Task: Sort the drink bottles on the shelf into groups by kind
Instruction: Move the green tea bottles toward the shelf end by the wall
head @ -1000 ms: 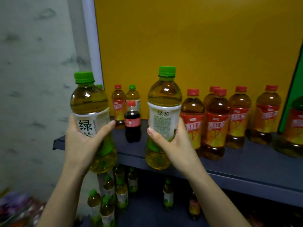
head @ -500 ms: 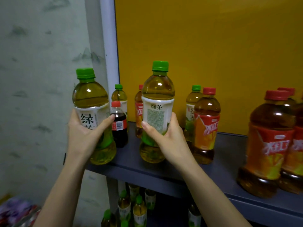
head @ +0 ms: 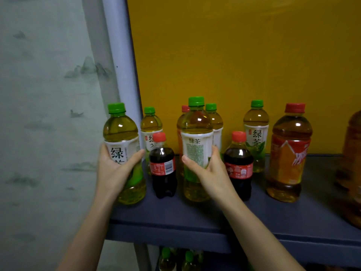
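Note:
My left hand (head: 115, 169) grips a green-capped green tea bottle (head: 122, 132) at the shelf's far left end, its base on or just above the shelf (head: 195, 218). My right hand (head: 211, 171) grips a second green tea bottle (head: 196, 133) a little to the right, upright on the shelf. A small cola bottle (head: 163, 167) stands between the two held bottles. Another cola bottle (head: 239, 159) stands just right of my right hand. Behind are three more green tea bottles (head: 256, 133) and a red-capped bottle, mostly hidden.
A red-capped iced tea bottle (head: 289, 153) stands to the right, with more blurred ones at the right edge (head: 351, 163). A yellow back panel (head: 234, 55) and a white post (head: 121, 55) bound the shelf. More bottles (head: 175, 259) show on the lower shelf.
Both hands have carried their green tea bottles left and deeper onto the shelf's left end. The view has shifted left, so the iced tea row has slid to the right edge.

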Demonstrator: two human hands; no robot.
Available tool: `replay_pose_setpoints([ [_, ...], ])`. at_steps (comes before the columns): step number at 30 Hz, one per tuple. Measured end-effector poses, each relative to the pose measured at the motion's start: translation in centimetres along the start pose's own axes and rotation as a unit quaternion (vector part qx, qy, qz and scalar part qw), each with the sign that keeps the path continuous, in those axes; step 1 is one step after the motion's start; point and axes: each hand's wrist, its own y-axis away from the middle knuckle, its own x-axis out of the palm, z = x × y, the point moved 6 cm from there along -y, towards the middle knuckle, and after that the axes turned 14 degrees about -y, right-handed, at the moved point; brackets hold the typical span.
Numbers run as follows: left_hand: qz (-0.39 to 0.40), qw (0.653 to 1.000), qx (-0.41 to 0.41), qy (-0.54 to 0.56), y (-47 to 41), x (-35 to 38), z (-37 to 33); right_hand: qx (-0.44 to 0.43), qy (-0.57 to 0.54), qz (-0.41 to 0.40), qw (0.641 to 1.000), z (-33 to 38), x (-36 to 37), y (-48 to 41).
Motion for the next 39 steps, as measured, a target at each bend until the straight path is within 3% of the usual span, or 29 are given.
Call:
replay_pose_setpoints([
  [12,0.091,0.993,0.014,0.069,-2.0,3.3,2.7,0.027,0.072,-0.067,0.995,-2.2,0.8,0.2],
  [21,0.115,0.993,0.013,0.038,-2.4,4.6,3.3,0.033,0.104,-0.057,0.992,-2.9,0.9,0.1],
  [25,0.128,0.991,0.005,0.030,-2.4,4.6,3.7,0.026,0.180,-0.036,0.983,-1.1,0.9,1.2],
  [28,0.137,0.991,-0.001,0.001,-2.2,4.1,3.7,-0.001,0.312,-0.014,0.950,1.5,0.7,3.2],
  [31,0.031,0.996,0.061,-0.052,-1.8,1.8,2.3,-0.039,0.420,0.002,0.906,5.9,0.2,4.9],
  [34,-0.049,0.979,0.179,-0.084,-0.7,-0.1,-0.8,-0.107,0.450,-0.007,0.886,11.1,0.0,4.3],
  [39,0.051,0.933,0.302,-0.189,0.5,1.6,-5.0,-0.159,0.437,0.017,0.885,15.8,0.5,-3.1],
])
